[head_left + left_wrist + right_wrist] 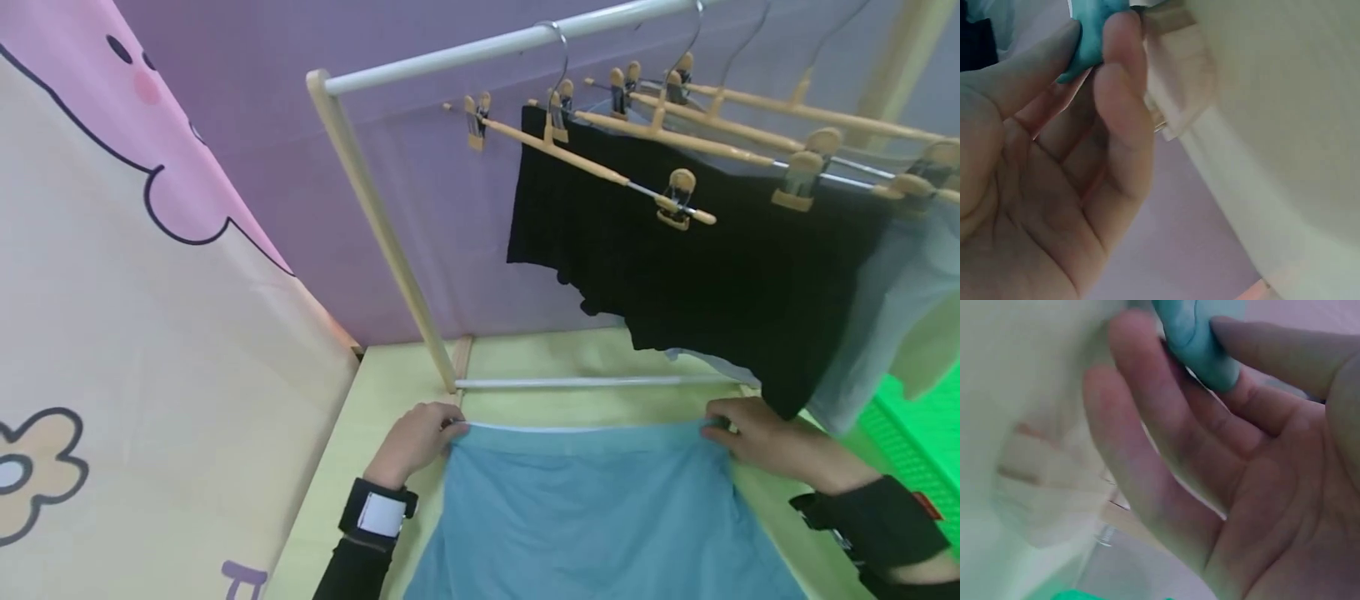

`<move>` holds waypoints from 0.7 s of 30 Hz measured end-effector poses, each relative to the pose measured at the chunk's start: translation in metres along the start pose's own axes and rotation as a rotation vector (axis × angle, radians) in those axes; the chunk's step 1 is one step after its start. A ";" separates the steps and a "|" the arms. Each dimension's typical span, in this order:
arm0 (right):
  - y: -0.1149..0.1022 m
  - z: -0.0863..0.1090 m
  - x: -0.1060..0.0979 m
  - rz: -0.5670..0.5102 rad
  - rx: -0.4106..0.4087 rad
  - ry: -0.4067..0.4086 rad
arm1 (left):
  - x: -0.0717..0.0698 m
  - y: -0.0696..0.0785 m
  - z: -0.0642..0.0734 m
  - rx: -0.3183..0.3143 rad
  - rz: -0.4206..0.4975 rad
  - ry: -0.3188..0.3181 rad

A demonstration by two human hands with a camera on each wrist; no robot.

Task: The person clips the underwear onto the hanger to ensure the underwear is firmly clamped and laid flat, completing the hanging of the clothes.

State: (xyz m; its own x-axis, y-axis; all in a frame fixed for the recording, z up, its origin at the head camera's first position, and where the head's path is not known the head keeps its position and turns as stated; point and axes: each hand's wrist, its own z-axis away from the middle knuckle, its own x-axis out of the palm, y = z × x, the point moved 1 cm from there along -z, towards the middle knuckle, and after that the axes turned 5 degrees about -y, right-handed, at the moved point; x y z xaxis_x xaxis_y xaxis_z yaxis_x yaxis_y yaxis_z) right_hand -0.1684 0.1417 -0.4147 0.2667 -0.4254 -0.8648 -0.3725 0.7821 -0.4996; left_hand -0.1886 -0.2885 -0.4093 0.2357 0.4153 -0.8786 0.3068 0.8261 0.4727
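A light blue garment point(592, 508) with a wide waistband hangs spread between both hands; its lower part runs out of the head view, so I cannot tell whether it is a skirt or shorts. My left hand point(417, 442) pinches one end of the waistband between thumb and fingers. At the opposite end, my right hand point(772, 442) pinches the other corner. Up close, the left wrist view has the blue cloth point(1090, 37) between thumb and fingers. A folded bit of blue cloth point(1200, 353) sits in the right hand's pinch, the other fingers loosely extended.
Above the hands, a clothes rack point(386, 225) carries several clip hangers on its white rail point(480, 54). The nearest hanger point(585, 158) has nothing in its clips. Behind it hang black shorts point(675, 250) and a grey garment point(885, 308). A green basket point(911, 442) stands at right.
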 end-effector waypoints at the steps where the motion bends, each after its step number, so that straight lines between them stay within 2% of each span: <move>1: 0.001 0.000 0.001 -0.016 0.019 -0.001 | 0.001 -0.001 -0.001 0.001 0.001 0.008; 8: 0.003 -0.001 0.005 -0.047 0.112 -0.018 | 0.008 -0.004 -0.007 -0.010 0.008 0.080; 13: 0.003 0.001 0.002 -0.111 0.173 -0.047 | 0.010 -0.005 -0.009 -0.003 -0.003 0.087; 15: 0.004 0.000 0.003 -0.058 0.134 -0.015 | 0.009 -0.005 -0.008 0.000 0.001 0.087; 19: 0.002 -0.003 0.003 0.135 0.039 0.086 | 0.008 -0.003 -0.008 -0.006 0.026 0.096; 21: -0.001 -0.004 0.005 0.212 0.013 0.111 | 0.007 -0.001 -0.008 -0.012 0.043 0.107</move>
State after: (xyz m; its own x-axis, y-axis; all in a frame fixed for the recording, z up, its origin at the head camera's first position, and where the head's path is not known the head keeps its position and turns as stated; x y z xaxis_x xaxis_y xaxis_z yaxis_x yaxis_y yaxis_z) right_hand -0.1699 0.1371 -0.4181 0.0843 -0.2973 -0.9510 -0.3979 0.8650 -0.3057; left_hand -0.1942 -0.2832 -0.4167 0.1481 0.4882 -0.8601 0.2873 0.8109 0.5097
